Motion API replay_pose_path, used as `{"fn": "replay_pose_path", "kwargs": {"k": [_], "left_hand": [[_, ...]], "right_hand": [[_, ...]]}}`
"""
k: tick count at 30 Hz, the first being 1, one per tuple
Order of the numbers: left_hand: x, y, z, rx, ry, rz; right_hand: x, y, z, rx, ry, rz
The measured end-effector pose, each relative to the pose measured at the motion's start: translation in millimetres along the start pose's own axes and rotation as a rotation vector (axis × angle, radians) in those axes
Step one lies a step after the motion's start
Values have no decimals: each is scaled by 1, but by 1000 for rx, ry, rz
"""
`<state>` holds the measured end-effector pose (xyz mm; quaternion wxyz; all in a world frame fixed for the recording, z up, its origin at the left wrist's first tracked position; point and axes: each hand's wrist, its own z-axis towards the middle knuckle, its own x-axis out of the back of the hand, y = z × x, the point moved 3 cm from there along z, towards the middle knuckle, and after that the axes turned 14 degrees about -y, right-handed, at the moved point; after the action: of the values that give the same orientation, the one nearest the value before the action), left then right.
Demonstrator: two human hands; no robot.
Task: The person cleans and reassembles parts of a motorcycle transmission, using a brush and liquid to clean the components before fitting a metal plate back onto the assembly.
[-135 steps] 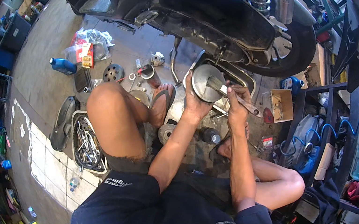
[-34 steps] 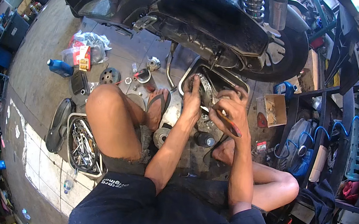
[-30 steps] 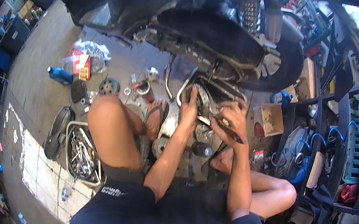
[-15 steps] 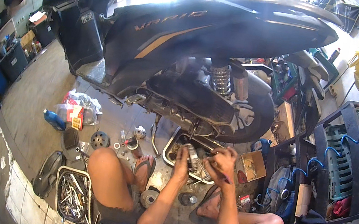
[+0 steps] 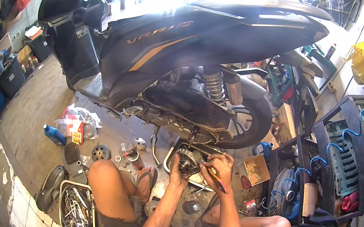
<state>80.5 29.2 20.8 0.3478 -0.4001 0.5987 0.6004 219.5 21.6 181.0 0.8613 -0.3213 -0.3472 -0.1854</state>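
Observation:
My left hand (image 5: 177, 175) grips a round, toothed metal drive part (image 5: 188, 160), tilted so its dark inner face shows. My right hand (image 5: 217, 170) is closed on a brush, whose slim handle (image 5: 222, 184) sticks out toward me; the bristle end is at the part, mostly hidden by fingers. Both hands are over a metal tray (image 5: 174, 142) on the floor, beneath the side of a black scooter (image 5: 164, 48) with its shock absorber (image 5: 215, 88) and rear wheel (image 5: 256, 128). A round drum (image 5: 100, 153) and a dark cylinder (image 5: 191, 206) lie on the floor beside my legs.
A tray of wrenches (image 5: 77, 209) and a dark cover (image 5: 50, 190) lie left. A blue bottle (image 5: 54, 135) and plastic bags (image 5: 84, 121) are farther back. Right stand a cardboard box (image 5: 256, 173), a dark rack (image 5: 310, 149) with green cases (image 5: 342, 159) and a blue coiled hose (image 5: 361, 114).
The view has tipped up, showing more scooter. The metal part in my left hand has turned from a smooth disc face to its toothed side and inner face; my right hand stays on the brush.

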Motion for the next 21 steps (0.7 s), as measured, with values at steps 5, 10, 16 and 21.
{"fn": "replay_pose_path", "kwargs": {"k": [5,10,16,21], "left_hand": [[-4,5,-4,3,17,54],[6,10,-6,-41,-2,126],[6,5,4,-32,-59,8],[34,4,14,-46,19,147]], "right_hand": [[8,-2,-6,-11,58,-9],[-7,5,-14,-41,34,24],[-38,31,-28,-62,71,-97],[-62,16,-27,-44,-142,-128]]}}
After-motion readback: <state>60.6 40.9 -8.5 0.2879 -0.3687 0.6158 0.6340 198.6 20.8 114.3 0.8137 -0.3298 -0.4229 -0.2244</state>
